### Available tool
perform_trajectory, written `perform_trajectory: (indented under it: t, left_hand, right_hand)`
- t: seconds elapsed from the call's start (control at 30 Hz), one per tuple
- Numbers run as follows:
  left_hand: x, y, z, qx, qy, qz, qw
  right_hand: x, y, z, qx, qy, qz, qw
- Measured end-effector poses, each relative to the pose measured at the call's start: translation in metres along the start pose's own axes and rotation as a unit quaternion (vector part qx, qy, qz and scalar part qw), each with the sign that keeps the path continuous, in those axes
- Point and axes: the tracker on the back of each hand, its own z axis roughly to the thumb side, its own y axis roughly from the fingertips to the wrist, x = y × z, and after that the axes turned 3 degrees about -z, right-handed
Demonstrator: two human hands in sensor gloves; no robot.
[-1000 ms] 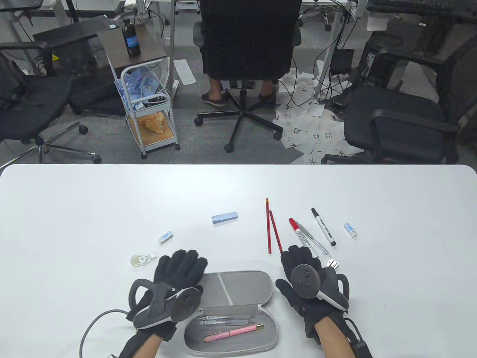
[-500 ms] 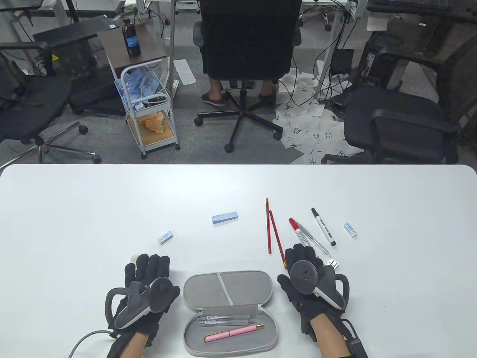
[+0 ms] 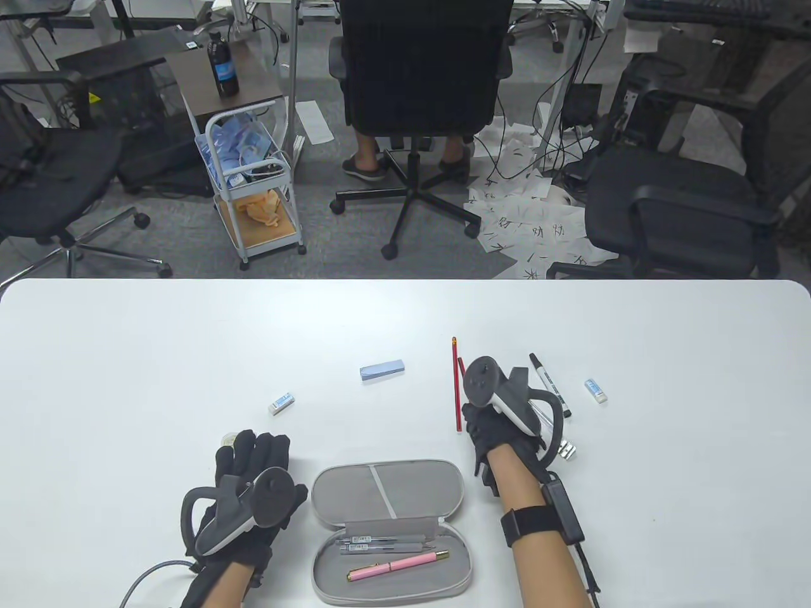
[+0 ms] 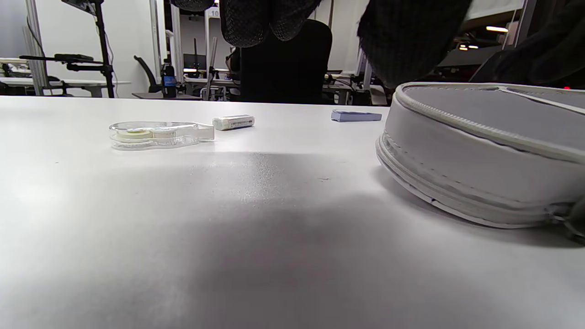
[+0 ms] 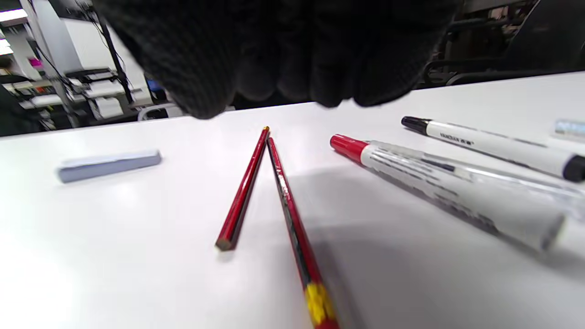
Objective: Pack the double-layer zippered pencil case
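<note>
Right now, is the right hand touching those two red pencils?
Apart. The right wrist view shows the right hand hovering above the two red pencils, with bare table visible between fingertips and pencils.

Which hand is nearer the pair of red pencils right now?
Right. The right hand hovers directly beside the two red pencils, fingers above them. The left hand sits across the open grey pencil case, by the correction tape.

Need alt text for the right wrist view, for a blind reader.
Gloved right hand hovers above two red pencils lying in a narrow V on the white table. A red-capped marker and black-capped marker lie right; a blue-grey eraser block lies left.
</note>
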Motion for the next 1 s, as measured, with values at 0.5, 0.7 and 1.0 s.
perform_trajectory:
  t: [0.5, 0.7, 1.0]
  left_hand:
    - [-0.003, -0.001, 0.0, -0.002, 0.004, -0.003, 1.0]
    - [-0.002, -0.001, 0.0, -0.002, 0.009, -0.001, 1.0]
    - [-0.004, -0.002, 0.001, 0.0, 0.008, -0.008, 1.0]
  right_hand:
    - [0.028, -0.04, 0.047, 0.059, 0.185, 0.047, 0.98]
    - [0.033, -0.041, 0.055, 0.057, 0.202, 0.053, 0.976]
    - [0.028, -0.046, 0.056, 0.088, 0.189, 0.095, 0.973]
